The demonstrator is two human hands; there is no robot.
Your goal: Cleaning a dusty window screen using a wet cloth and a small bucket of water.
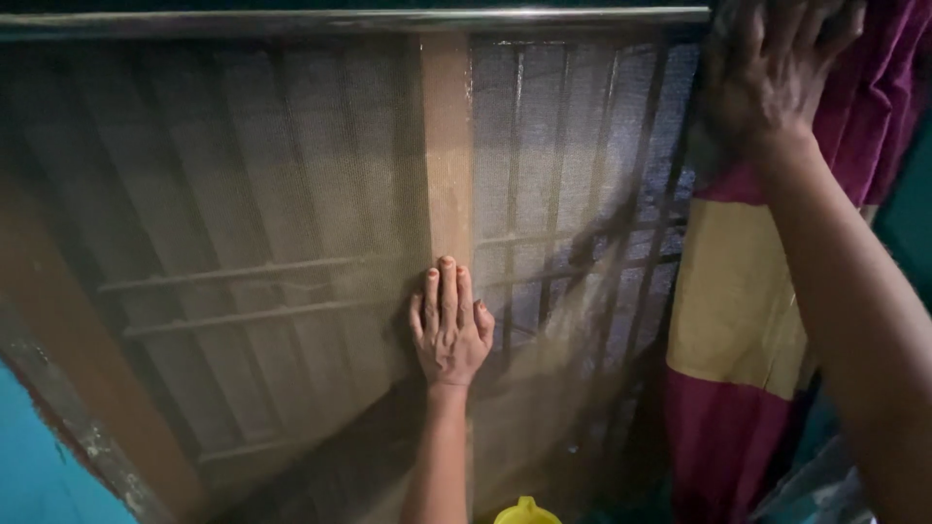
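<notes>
- The window (320, 223) fills most of the view. A fine mesh screen (291, 175) covers it, and metal bars (243, 315) show dimly behind the mesh. I count two mesh panels, one on each side of a wooden centre post (447, 146).
- One curtain (728, 320), maroon with a cream-yellow band, hangs at the right edge of the window, under one metal rod (388, 17) that runs along the top.
- The right hand (772, 68) is raised to the top of the curtain, near the rod. It seems to grip the cloth, but the picture is blurred there, so I cannot tell how the fingers close.
- The left hand (449, 330) lies flat on the lower part of the centre post, fingers together and stretched, holding nothing.
- To do this well, I judge that the left hand should press on the solid post and not on the thin mesh, while the right hand moves the cloth gently along the rod.
- One small yellow object (527, 511) shows at the bottom edge; only its top is seen.
</notes>
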